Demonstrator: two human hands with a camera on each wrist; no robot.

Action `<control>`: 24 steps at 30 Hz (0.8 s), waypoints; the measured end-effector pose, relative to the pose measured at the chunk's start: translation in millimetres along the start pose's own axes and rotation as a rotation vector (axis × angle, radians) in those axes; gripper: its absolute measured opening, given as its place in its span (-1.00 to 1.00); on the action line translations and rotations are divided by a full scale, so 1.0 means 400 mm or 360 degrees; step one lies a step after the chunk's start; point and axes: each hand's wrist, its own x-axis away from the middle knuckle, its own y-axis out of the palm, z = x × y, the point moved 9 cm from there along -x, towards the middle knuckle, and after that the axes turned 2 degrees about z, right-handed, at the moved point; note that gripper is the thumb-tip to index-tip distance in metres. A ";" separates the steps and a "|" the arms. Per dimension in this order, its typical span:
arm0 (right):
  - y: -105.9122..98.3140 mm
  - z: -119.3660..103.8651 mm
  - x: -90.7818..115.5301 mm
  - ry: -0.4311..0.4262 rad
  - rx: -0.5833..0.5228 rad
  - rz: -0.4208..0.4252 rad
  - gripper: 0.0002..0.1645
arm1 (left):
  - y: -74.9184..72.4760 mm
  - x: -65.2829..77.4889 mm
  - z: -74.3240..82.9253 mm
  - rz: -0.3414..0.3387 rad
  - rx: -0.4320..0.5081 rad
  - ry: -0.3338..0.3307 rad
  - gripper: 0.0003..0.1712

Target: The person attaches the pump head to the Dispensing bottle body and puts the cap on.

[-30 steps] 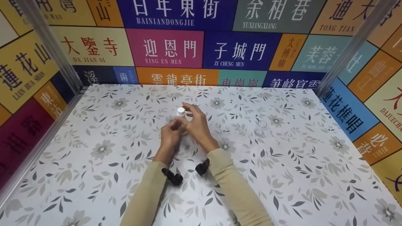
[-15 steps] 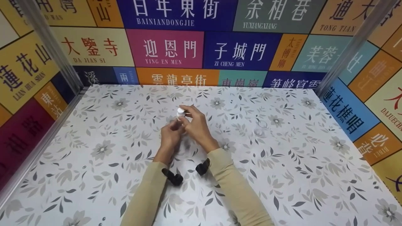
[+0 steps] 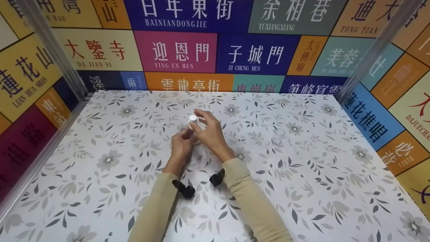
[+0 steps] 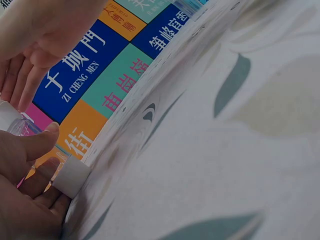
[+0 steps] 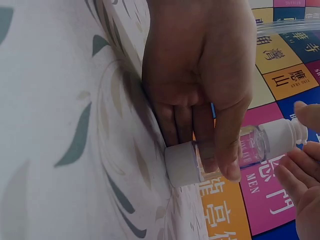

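Note:
A slim clear bottle (image 5: 250,145) with a white base (image 5: 182,164) and a white stepped top (image 5: 282,136) stands roughly upright. My left hand (image 3: 182,144) grips its lower clear part, thumb on one side and fingers round the other, as the right wrist view shows. My right hand (image 3: 211,134) is spread around the white top. Its index finger stands off from the top, while the thumb is close to it; whether the thumb touches cannot be told. In the left wrist view the white top (image 4: 7,116) is partly cut off by the frame edge.
On the flower-patterned table (image 3: 302,188), right of the hands, lies a small clear plastic piece (image 3: 278,136), like a cap. Panels with printed signs (image 3: 174,52) rise behind the table and along both sides. Black wrist cameras (image 3: 184,189) sit on the sleeves.
Half a second ago my right fingers were closed on the white top; now the index finger has lifted away from it. The left hand keeps its grip on the bottle.

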 end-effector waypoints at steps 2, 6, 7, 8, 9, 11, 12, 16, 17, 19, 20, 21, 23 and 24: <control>0.003 -0.004 0.000 -0.0028 0.0004 -0.0017 -0.54 | 0.000 -0.001 0.000 -0.0003 -0.0022 0.0006 -0.57; 0.013 -0.007 0.001 -0.0045 0.0061 -0.0074 -0.58 | -0.002 -0.002 0.000 -0.0001 -0.0047 0.0011 -0.57; 0.014 -0.007 0.001 -0.0043 0.0070 -0.0084 -0.58 | -0.003 -0.002 0.000 -0.0004 -0.0048 0.0004 -0.56; 0.015 -0.007 0.001 -0.0040 0.0081 -0.0090 -0.59 | -0.004 -0.001 0.000 -0.0004 -0.0055 0.0002 -0.55; 0.015 -0.006 0.002 -0.0036 0.0087 -0.0091 -0.60 | -0.004 -0.001 0.000 -0.0003 -0.0051 0.0002 -0.55; 0.014 -0.006 0.002 -0.0032 0.0093 -0.0088 -0.60 | -0.005 0.000 0.001 -0.0002 -0.0053 0.0000 -0.56; 0.013 -0.006 0.002 -0.0033 0.0095 -0.0085 -0.60 | -0.005 0.000 0.001 -0.0002 -0.0051 -0.0001 -0.56; 0.010 -0.004 0.002 -0.0039 0.0100 -0.0075 -0.58 | -0.004 -0.001 0.001 0.0003 -0.0046 -0.0003 -0.55; 0.009 -0.003 0.002 -0.0045 0.0105 -0.0068 -0.58 | -0.004 0.000 0.001 0.0002 -0.0043 -0.0004 -0.55; 0.005 -0.004 0.001 -0.0055 0.0102 -0.0045 -0.54 | -0.003 0.000 -0.001 0.0000 -0.0035 -0.0007 -0.55; 0.003 -0.005 0.001 -0.0061 0.0102 -0.0030 -0.51 | -0.003 0.000 -0.001 0.0000 -0.0018 -0.0013 -0.54; 0.001 -0.005 0.000 -0.0068 0.0099 -0.0016 -0.47 | -0.002 0.000 -0.002 0.0001 0.0000 -0.0015 -0.53; -0.002 -0.006 0.000 -0.0073 0.0091 0.0007 -0.42 | -0.002 0.001 -0.003 0.0001 0.0016 -0.0017 -0.51; -0.003 -0.007 0.000 -0.0071 0.0075 0.0011 -0.41 | -0.001 0.000 -0.004 0.0002 0.0026 -0.0015 -0.50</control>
